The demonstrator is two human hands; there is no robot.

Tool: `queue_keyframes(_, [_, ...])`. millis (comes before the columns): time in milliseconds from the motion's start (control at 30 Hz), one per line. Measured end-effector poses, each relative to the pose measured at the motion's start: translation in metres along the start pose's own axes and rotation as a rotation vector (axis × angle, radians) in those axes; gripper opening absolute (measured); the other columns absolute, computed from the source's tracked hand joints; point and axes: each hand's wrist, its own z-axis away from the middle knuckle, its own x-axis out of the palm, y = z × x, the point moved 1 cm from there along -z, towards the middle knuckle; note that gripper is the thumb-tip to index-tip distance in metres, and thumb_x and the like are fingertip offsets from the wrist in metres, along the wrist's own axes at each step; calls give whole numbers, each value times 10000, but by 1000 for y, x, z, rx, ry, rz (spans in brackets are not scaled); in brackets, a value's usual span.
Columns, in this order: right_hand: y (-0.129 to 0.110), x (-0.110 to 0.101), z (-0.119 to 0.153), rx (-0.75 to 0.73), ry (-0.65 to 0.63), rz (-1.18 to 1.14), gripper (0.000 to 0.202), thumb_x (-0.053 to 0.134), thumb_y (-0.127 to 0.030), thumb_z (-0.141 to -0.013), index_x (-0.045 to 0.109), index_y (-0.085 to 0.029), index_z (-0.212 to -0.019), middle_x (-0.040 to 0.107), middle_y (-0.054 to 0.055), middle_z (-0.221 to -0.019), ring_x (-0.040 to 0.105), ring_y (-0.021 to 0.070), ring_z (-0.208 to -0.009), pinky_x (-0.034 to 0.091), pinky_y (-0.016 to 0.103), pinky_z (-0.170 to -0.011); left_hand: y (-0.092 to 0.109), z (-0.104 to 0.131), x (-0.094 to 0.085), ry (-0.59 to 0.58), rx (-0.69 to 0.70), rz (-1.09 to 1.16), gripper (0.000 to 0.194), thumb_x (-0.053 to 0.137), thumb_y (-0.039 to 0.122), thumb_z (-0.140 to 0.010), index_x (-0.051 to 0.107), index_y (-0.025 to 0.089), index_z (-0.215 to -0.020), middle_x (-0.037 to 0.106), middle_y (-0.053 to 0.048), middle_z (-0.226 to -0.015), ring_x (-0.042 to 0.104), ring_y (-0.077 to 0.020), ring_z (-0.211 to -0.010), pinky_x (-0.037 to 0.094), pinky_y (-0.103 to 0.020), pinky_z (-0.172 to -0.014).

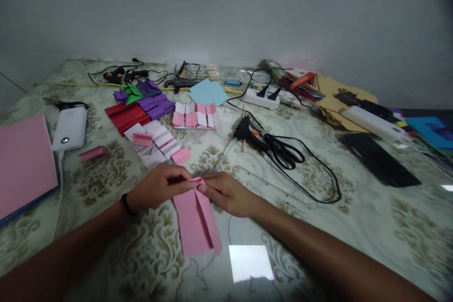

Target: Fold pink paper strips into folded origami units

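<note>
Pink paper [193,226], one folded piece, extends from between the two hands toward the person; the left hand [155,186] pinches its top edge, and so does the right hand [228,193]. Beyond the right hand are one glue gun [250,137] and one power strip [260,100] holding two plugs [262,91].

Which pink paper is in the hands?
The long strip with a lengthwise fold, its far end pinched by left hand and right hand. The large sheet at left and small folded piece by the power bank lie untouched.
</note>
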Motion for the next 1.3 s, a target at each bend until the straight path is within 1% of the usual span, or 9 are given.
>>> queue_keyframes(133, [0,2,-1,-43,-1,32,428,371,-390,-1076,475,-178,-719,499,5,-708,486,128,-681,397,240,-672,-1,-1,2,0,-12,13,259,651,379,-926,742,151,-846,702,1,-754,587,-124,-713,415,-210,-639])
queue_keyframes(300, [-1,2,-1,-8,43,33,423,407,-363,-1070,428,-179,-690,422,-25,-668,440,103,-630,353,224,-618,1,-1,2,7,-39,-31,317,640,391,-923,674,134,-742,548,34,-603,453,-89,-592,331,-209,-553])
queue_keyframes(567, [-2,1,-2,-6,46,28,468,411,-395,-1070,391,-181,-654,404,-30,-639,419,99,-599,327,231,-600,3,-2,3,-42,4,-127,330,582,369,-952,628,141,-718,483,47,-591,419,-86,-589,306,-221,-566])
queue_keyframes(767, [0,0,-1,20,60,22,449,416,-377,-1066,431,-176,-665,424,-27,-648,435,102,-607,340,227,-605,-1,-2,4,-60,47,-208,432,546,395,-977,484,146,-630,373,55,-576,361,-83,-581,262,-240,-562])
queue_keyframes(833, [1,0,-1,40,60,14,451,412,-391,-1067,445,-173,-674,438,-25,-659,442,101,-615,347,224,-607,-1,-2,3,-52,47,-223,419,557,387,-971,494,146,-634,390,55,-576,371,-84,-581,263,-237,-560])
queue_keyframes(967, [2,0,-1,55,65,27,458,404,-418,-1067,470,-170,-689,438,-25,-668,435,102,-619,348,223,-601,2,-3,1,-13,2,-197,313,561,370,-972,646,154,-762,568,44,-634,497,-96,-628,331,-219,-597])
queue_keyframes(1033, [2,0,-1,58,63,34,445,401,-417,-1069,497,-167,-713,449,-24,-674,438,104,-622,353,223,-603,3,-3,0,10,-15,-186,284,565,358,-970,678,162,-798,624,38,-674,540,-103,-655,359,-219,-623])
queue_keyframes(1233, [0,0,0,86,81,2,381,475,-374,-1043,514,-166,-726,452,-36,-653,432,97,-603,347,221,-590,3,-1,0,25,-19,-196,269,573,352,-964,677,169,-797,644,42,-695,555,-101,-669,369,-221,-642])
queue_keyframes(1300, [2,1,2,140,127,-54,245,545,-350,-1012,564,-169,-848,456,-53,-651,431,91,-586,341,211,-560,3,0,0,29,-17,-214,287,570,361,-964,656,165,-772,610,46,-665,528,-98,-648,350,-224,-620])
